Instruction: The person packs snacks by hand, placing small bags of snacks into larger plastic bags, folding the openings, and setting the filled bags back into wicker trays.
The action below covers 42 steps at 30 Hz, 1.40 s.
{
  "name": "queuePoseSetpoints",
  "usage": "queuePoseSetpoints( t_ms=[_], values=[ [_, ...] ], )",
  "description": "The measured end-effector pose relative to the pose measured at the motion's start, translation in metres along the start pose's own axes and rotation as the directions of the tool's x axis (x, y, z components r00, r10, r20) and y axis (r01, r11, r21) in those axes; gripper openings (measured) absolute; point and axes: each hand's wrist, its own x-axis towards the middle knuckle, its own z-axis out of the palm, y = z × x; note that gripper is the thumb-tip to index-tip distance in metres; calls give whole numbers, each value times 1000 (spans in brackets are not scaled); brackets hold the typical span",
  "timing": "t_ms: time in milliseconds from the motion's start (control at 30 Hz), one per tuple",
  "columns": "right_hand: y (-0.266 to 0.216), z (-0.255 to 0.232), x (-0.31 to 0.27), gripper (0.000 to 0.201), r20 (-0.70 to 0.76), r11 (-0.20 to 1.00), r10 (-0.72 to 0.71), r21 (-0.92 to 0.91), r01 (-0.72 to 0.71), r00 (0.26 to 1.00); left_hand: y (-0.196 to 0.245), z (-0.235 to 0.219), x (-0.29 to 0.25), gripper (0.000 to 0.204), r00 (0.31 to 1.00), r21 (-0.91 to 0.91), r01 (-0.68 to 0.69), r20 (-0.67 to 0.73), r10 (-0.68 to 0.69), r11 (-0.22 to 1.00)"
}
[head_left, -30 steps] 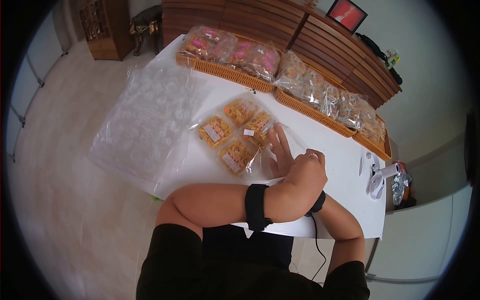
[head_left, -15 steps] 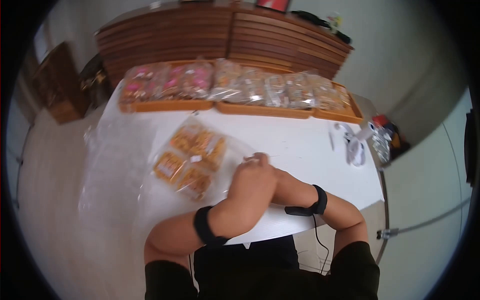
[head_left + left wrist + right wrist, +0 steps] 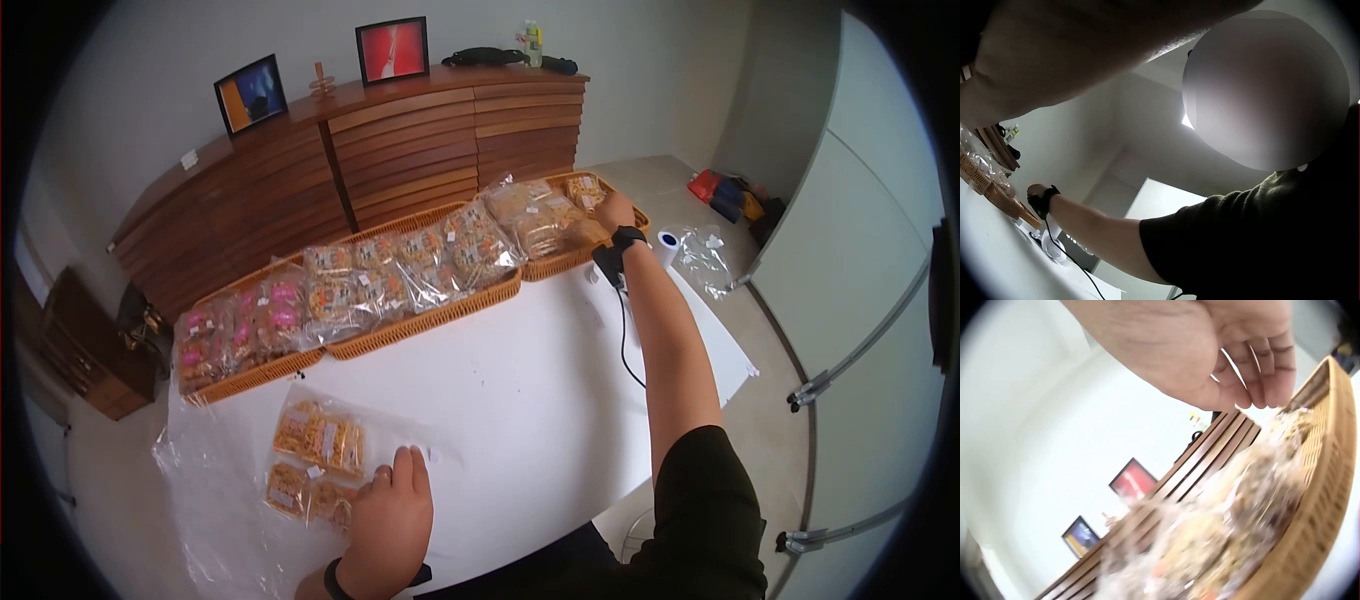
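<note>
In the head view my left hand (image 3: pixel 393 525) lies at the near side of a clear plastic bag (image 3: pixel 400 425), its fingers extended. Inside the bag are several small packs of yellow-orange twisted pieces (image 3: pixel 335 440) with white labels. My right hand (image 3: pixel 614 212) is stretched out over the far right wicker basket (image 3: pixel 560 262), beside a pack (image 3: pixel 585 190) in it. The right wrist view shows its fingers (image 3: pixel 1266 375) bent gently downward, fingertips close over bagged packs (image 3: pixel 1210 531). The left wrist view shows mostly the right arm (image 3: pixel 1094 231), not the left hand's work.
Two more wicker baskets, a middle one (image 3: pixel 430 328) and a left one (image 3: pixel 265 375), hold bagged packs. Loose clear plastic bags (image 3: pixel 205 480) lie at the table's left. A white roll (image 3: pixel 667 243) sits by the right basket. Behind stands a wooden cabinet (image 3: pixel 400 150) with framed pictures.
My right hand has left the bag beside my left hand and reached out to the right basket. The left hand stays by the bag. The head view has swung round.
</note>
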Motion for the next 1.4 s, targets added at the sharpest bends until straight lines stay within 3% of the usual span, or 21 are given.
queuePoseSetpoints(
  t_ms=[67,100,133,167,200,333,433,533,567,600,667,733,833,867,900,933,1033,1133,1300,1333,1400],
  values=[
    [5,-6,6,29,49,987,155,29,-156,987,-2,21,-3,32,982,134,-44,-179,68,990],
    [12,-1,13,29,50,986,156,43,-158,987,-1,18,-1,37,950,798,-224,50,308,559],
    [21,7,21,30,68,981,191,24,-193,979,-2,11,4,37,951,805,-223,55,306,550],
    [29,15,30,31,87,974,227,2,-228,970,-2,3,8,39,988,363,-147,19,151,920],
    [32,21,37,31,92,973,230,9,-231,969,-3,-2,11,41,997,-193,19,75,-4,981],
    [31,46,57,39,106,960,249,-158,-231,963,-7,9,14,43,991,-224,5,132,25,975],
    [16,44,58,78,324,937,319,-250,-245,891,-5,5,24,43,983,-170,3,182,29,985],
    [17,53,63,89,369,941,303,-261,-215,879,-10,28,16,44,966,-253,27,257,40,967],
    [40,78,78,96,360,943,284,-272,-191,889,-10,29,17,44,964,-256,37,264,33,966],
    [10,37,57,96,371,935,332,-249,-251,868,-9,26,20,45,965,-235,27,260,37,972],
    [34,61,69,95,198,909,212,-400,-118,957,-8,17,24,46,960,-218,69,281,-5,974],
    [50,56,85,91,191,948,289,-195,-252,938,-8,2,29,40,989,-174,-21,139,46,985],
    [22,37,81,82,-165,985,64,-145,-88,984,-7,4,25,38,995,-47,5,97,-1,999],
    [6,30,70,79,10,957,-13,290,9,1000,-7,7,23,37,999,21,7,37,-8,1000],
    [-7,10,57,76,143,740,-135,672,4,981,-6,7,22,34,999,56,32,13,-32,998],
    [-40,-17,31,68,336,659,-138,733,-167,932,-5,8,22,31,999,88,44,-19,-43,995],
    [-89,-60,-63,54,500,288,-419,865,-411,758,-1,12,18,26,990,72,101,-109,-92,992],
    [-122,-109,-186,79,599,394,-540,800,-452,591,-2,6,14,18,989,70,90,-121,-81,993],
    [-155,-146,-312,83,781,589,-624,474,-655,5,-5,-3,10,13,985,41,127,-121,-121,991],
    [-158,-145,-324,81,784,626,-619,460,-629,-42,-3,-2,9,12,981,34,141,-142,-135,989],
    [-176,-150,-345,79,837,685,-547,441,-579,-9,-2,0,8,15,980,9,139,-145,-136,990]
  ],
)
